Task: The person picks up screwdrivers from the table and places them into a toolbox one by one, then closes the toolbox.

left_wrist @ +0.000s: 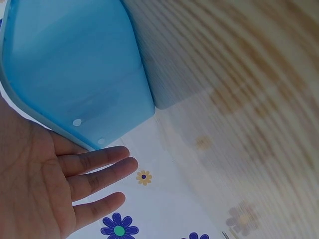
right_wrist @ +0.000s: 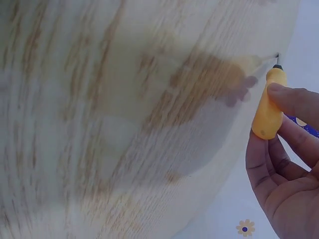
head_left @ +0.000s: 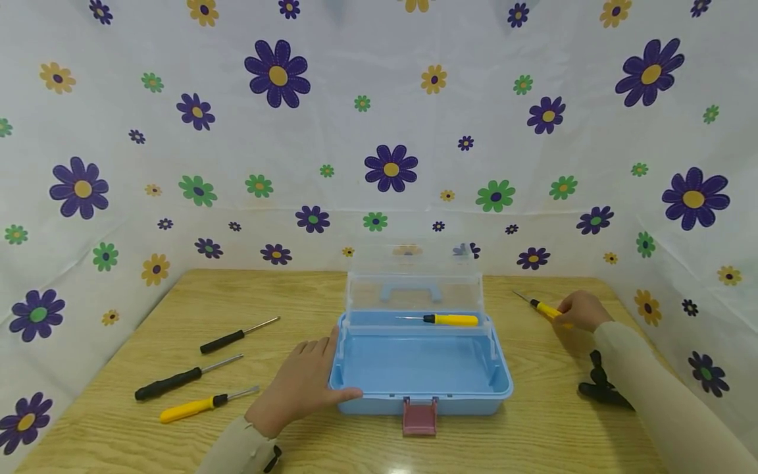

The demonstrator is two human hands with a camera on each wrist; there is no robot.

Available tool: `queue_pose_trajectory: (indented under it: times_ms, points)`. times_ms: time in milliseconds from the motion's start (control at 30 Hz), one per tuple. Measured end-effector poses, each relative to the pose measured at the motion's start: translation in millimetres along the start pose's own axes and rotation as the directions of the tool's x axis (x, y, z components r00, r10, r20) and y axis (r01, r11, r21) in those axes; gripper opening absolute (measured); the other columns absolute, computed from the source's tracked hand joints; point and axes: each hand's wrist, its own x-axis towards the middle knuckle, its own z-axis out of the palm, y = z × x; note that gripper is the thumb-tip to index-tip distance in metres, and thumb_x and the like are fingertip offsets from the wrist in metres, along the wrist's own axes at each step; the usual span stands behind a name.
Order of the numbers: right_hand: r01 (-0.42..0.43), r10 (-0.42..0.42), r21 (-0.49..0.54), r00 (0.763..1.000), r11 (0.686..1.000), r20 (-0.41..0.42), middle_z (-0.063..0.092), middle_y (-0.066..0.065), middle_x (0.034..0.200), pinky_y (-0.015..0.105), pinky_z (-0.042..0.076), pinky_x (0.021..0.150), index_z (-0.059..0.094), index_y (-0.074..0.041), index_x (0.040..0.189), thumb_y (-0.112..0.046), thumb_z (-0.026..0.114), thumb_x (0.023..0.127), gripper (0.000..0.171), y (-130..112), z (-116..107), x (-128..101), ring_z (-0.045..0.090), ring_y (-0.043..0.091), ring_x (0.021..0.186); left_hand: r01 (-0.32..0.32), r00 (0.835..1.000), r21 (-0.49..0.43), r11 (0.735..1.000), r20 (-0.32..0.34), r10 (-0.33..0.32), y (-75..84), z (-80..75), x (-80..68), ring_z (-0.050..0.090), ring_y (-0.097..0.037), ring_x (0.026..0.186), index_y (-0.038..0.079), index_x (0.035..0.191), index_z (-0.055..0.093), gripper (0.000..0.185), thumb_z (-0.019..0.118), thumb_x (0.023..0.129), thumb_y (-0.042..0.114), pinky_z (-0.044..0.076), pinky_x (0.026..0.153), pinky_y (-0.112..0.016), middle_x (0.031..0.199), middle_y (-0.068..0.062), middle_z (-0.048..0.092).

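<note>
In the head view a light blue toolbox (head_left: 423, 404) stands on the table with its clear lid (head_left: 414, 289) tipped back. A yellow screwdriver (head_left: 454, 320) lies across the back part of the box. My left hand (head_left: 304, 382) rests against the box's left side, thumb over the front rim; the left wrist view shows its fingers extended beside the blue wall (left_wrist: 79, 64). At the right, my right hand (head_left: 583, 311) pinches the yellow handle of another screwdriver (head_left: 546, 309). The right wrist view shows thumb and fingers around that yellow handle (right_wrist: 269, 109).
Left of the box lie two black-handled screwdrivers (head_left: 168, 383) (head_left: 222, 342) and a yellow one (head_left: 189, 409). A black object (head_left: 601, 388), partly covered by the right sleeve, lies at the right. A pink latch (head_left: 419, 418) hangs at the box's front. Flowered cloth (head_left: 331, 131) surrounds the table.
</note>
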Motion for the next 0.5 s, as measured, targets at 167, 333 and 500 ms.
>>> queue_pose_trajectory:
  times_ms: [167, 333, 500]
  points:
    - [-0.019, 0.019, 0.013, 1.000, 1.000, -0.017, 0.064, 0.028, 0.094, 0.037, 0.052, 0.070, 0.065, 0.015, 0.096, -0.007, 0.067, 0.083, 0.026, 0.8, -1.7, -1.5, 0.056, 0.027, 0.077, 0.003, 1.000, -0.005, 1.000, 0.010, -0.003, 1.1, -1.2, -0.1, 0.053, -0.037, 0.120, -0.005, 0.147, 0.022, 0.115, 0.052, 0.073, 0.078, 0.040, 0.101, -0.052, 0.134, -0.022, 0.051]
    - [-0.018, 0.019, 0.024, 0.999, 1.000, -0.033, 0.064, 0.030, 0.098, 0.040, 0.053, 0.073, 0.064, 0.015, 0.101, -0.009, 0.066, 0.084, 0.029, 1.1, -5.9, -4.2, 0.058, 0.030, 0.079, 0.003, 1.000, -0.011, 1.000, 0.013, -0.003, 1.7, -2.8, -0.3, 0.052, -0.038, 0.120, -0.006, 0.146, 0.022, 0.115, 0.053, 0.073, 0.077, 0.040, 0.101, -0.052, 0.134, -0.023, 0.051]
    - [0.053, -0.052, 0.016, 0.995, 0.998, -0.086, 0.065, 0.029, 0.094, 0.042, 0.053, 0.072, 0.065, 0.014, 0.100, -0.009, 0.065, 0.085, 0.028, 2.8, -9.1, -8.7, 0.059, 0.029, 0.077, 0.003, 1.000, -0.007, 1.000, 0.010, -0.003, 1.8, -2.7, 0.5, 0.052, -0.038, 0.121, -0.005, 0.147, 0.022, 0.114, 0.053, 0.073, 0.077, 0.040, 0.101, -0.052, 0.135, -0.023, 0.050]
